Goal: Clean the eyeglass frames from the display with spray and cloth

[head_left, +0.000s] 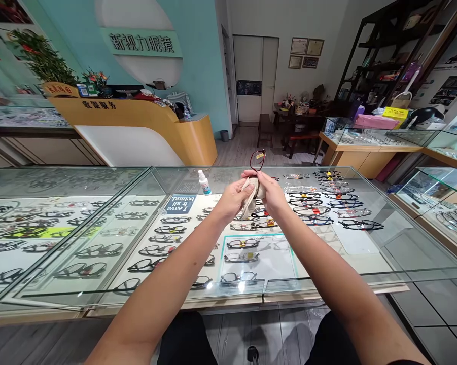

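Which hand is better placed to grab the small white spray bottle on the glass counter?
Left, probably. The left hand is nearer the small white spray bottle, which stands upright on the glass counter just to its left. The right hand would have to cross over. Both grip the beige cloth around the dark red-framed glasses.

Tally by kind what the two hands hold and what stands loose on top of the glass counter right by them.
Pairs of glasses, red-framed, held up in the right hand: 1
Beige cloths, bunched between the left hand and the right hand: 1
Small white bottles with a blue label, standing on the glass counter: 1
Total: 3
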A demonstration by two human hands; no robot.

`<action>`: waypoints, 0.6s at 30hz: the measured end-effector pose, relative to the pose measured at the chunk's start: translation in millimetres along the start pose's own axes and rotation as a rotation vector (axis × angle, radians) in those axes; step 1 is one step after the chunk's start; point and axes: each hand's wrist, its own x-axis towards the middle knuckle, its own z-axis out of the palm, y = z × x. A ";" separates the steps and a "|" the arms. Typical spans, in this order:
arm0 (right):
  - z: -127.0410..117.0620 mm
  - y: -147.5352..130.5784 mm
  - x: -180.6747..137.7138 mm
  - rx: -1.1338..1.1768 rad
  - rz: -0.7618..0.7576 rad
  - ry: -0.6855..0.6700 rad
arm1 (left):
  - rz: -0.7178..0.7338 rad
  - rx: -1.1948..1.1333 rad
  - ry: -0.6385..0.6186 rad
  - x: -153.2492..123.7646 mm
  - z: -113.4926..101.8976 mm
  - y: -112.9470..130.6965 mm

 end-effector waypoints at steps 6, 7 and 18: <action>12.2 5.4 -5.0 0.060 0.008 0.003 | 0.133 0.078 0.167 -1.5 9.0 -6.6; 14.7 6.7 -6.3 0.040 0.001 -0.001 | 0.162 0.083 0.191 -1.5 10.3 -8.1; 12.8 2.8 -5.2 0.051 -0.008 -0.007 | 0.187 0.198 0.184 0.7 1.3 -5.7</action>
